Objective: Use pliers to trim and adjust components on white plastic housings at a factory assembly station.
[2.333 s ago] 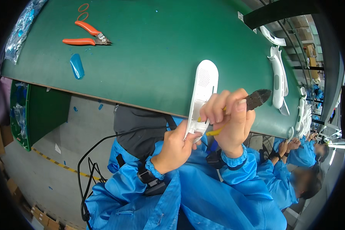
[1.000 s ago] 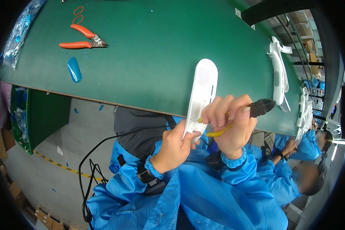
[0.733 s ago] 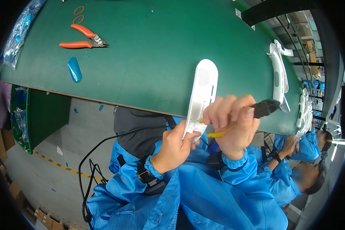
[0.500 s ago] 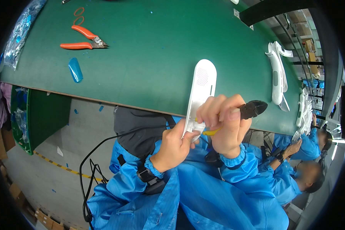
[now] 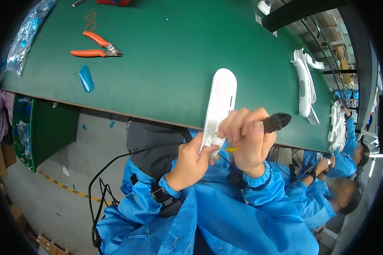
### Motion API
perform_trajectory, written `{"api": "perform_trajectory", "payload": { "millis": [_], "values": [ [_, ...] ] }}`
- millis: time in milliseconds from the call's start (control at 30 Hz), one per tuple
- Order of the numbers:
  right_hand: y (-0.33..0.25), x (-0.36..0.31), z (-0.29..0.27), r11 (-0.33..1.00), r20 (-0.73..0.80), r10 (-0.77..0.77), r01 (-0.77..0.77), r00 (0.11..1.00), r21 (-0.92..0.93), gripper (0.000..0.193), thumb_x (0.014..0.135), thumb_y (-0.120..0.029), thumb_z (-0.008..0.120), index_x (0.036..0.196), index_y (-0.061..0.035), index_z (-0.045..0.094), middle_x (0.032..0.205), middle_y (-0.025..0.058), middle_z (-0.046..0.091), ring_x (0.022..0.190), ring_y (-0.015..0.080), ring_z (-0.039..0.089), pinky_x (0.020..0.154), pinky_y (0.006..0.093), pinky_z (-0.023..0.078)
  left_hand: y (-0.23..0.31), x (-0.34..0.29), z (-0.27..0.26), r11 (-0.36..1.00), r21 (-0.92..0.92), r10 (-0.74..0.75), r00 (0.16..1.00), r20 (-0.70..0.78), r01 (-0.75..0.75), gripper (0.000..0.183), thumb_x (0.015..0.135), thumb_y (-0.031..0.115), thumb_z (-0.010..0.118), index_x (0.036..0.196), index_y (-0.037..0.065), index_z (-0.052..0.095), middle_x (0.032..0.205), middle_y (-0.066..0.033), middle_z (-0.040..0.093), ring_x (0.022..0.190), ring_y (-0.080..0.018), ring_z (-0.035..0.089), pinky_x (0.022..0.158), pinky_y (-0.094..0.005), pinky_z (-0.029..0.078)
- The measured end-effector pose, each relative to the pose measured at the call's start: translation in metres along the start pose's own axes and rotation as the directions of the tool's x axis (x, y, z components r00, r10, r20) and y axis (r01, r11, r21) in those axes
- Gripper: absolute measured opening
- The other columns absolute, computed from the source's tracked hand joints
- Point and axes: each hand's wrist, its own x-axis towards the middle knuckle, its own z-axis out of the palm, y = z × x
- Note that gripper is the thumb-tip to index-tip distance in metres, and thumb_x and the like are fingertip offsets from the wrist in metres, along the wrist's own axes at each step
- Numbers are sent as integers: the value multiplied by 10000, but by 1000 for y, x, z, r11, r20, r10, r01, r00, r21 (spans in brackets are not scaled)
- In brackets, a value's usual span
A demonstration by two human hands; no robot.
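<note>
A long white plastic housing (image 5: 219, 104) with a rounded, perforated end slants up over the table's near edge. My left hand (image 5: 189, 163) is closed around its lower end, the thumb lying across the inside. In the fist of my right hand (image 5: 251, 140) is a pair of yellow-handled pliers (image 5: 277, 122), with the dark jaws pointing away from the housing. The fingertips of that hand touch the housing's inner side near its lower part. What they press on there is hidden.
Orange-handled cutters (image 5: 100, 46) lie spread on the green table (image 5: 157, 76), near a blue piece (image 5: 86, 78) and a clear plastic bag (image 5: 27, 40). White housings (image 5: 304, 85) rest at the right. A person in blue (image 5: 327, 199) works there. A black cable (image 5: 110, 163) hangs at my left.
The view has shifted slightly, bringing a red object in at the top edge. Both hands keep their grips, with the housing a little more upright. The co-worker's hands have moved.
</note>
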Motion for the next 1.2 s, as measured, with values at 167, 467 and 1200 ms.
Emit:
{"api": "perform_trajectory", "payload": {
  "millis": [167,467,1200],
  "values": [
    [1,-1,3,998,35,-64,64,997,13,229,1025,-162,412,845,-19,407,657,103,493,586,162,464,560,319,429,4,-3,-2,999,-28,-23,999,32,24,177,958,42,531,1105,-46,576,748,-88,660,625,-131,633,589,-276,525],
    [-6,12,10,993,-149,94,-82,984,85,296,1045,-251,414,828,-51,388,633,78,446,570,161,464,548,343,461,1,0,-2,949,-311,6,983,182,52,231,982,54,504,1182,-62,517,845,-96,660,716,-154,642,727,-313,540],
    [8,1,29,1000,-142,-24,23,990,-9,243,1026,-175,421,839,-20,416,662,76,466,584,161,470,567,343,469,0,3,-9,996,-88,-24,993,119,34,198,956,97,533,1099,-19,606,878,-114,703,816,-189,682,722,-316,526]
  ]
}}
